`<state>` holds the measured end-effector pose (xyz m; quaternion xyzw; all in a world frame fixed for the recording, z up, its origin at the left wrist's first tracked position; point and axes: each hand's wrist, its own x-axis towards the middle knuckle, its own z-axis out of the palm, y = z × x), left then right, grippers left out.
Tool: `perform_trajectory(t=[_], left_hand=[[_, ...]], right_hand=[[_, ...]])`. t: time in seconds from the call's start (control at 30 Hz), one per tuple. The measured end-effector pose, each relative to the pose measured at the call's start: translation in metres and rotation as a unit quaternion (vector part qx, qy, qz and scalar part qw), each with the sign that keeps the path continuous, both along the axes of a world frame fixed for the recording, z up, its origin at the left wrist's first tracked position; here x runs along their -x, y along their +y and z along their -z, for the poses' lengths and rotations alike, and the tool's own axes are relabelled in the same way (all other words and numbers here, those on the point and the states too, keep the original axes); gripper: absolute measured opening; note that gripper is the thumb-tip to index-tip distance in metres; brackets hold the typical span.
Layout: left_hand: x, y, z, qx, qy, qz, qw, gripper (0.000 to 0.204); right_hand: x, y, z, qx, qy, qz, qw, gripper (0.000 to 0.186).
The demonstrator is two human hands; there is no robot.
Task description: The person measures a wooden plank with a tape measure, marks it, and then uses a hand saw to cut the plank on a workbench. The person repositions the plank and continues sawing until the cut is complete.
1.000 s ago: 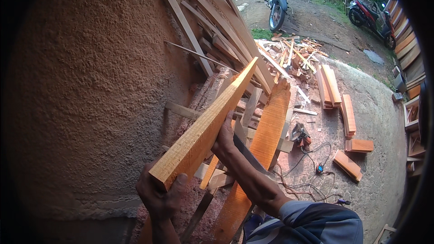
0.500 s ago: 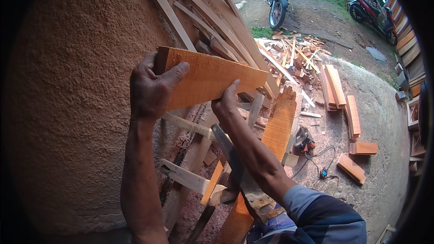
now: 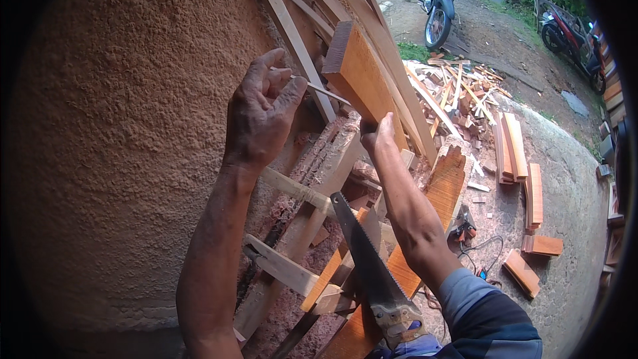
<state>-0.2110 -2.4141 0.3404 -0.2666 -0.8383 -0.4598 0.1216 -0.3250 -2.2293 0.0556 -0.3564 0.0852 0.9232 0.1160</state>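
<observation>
My right hand (image 3: 379, 134) grips the underside of an orange wooden board (image 3: 362, 76), which is tilted with its cut end raised toward the upper left. My left hand (image 3: 264, 113) is off the board, to its left, fingers loosely bent and apart, in front of a thin pale stick (image 3: 322, 93). Below my arms a handsaw (image 3: 362, 246) with a dark blade lies on a rough trestle of timbers (image 3: 296, 186). A wide orange plank (image 3: 442, 189) lies beside it, partly hidden by my right forearm.
Long planks (image 3: 296, 43) lean on a rough wall (image 3: 133, 126). Offcuts (image 3: 458, 90) pile behind. Stacked cut boards (image 3: 512, 146) and a partly hidden corded power tool (image 3: 465, 226) sit on the concrete at right. Two motorbikes (image 3: 438, 13) stand outside; timber lines the far right.
The board has swung from nearly crosswise to pointing away from me. My left hand has let go of it and moved right; my right hand still holds it, further right.
</observation>
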Motion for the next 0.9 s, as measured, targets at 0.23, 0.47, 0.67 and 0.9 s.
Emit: perform_trajectory(t=[0.23,0.47,0.67,0.9], left_hand=[[-0.111,-0.167,0.068,0.054,-0.137,-0.263,0.953,0.061],[-0.250,-0.249,0.169,-0.023,-0.286,-0.429,0.857,0.060],[-0.357,-0.240,0.245,-0.074,-0.388,-0.491,0.776,0.053],[-0.479,-0.203,0.319,-0.045,-0.393,-0.465,0.792,0.046]], right_hand=[[0.085,0.068,0.071,-0.142,0.037,-0.086,0.985,0.025],[0.078,0.042,0.070,-0.430,0.003,-0.346,0.834,0.053],[0.008,-0.003,0.057,-0.454,0.099,-0.391,0.795,0.042],[-0.125,-0.014,0.036,-0.653,0.203,-0.402,0.609,0.050]])
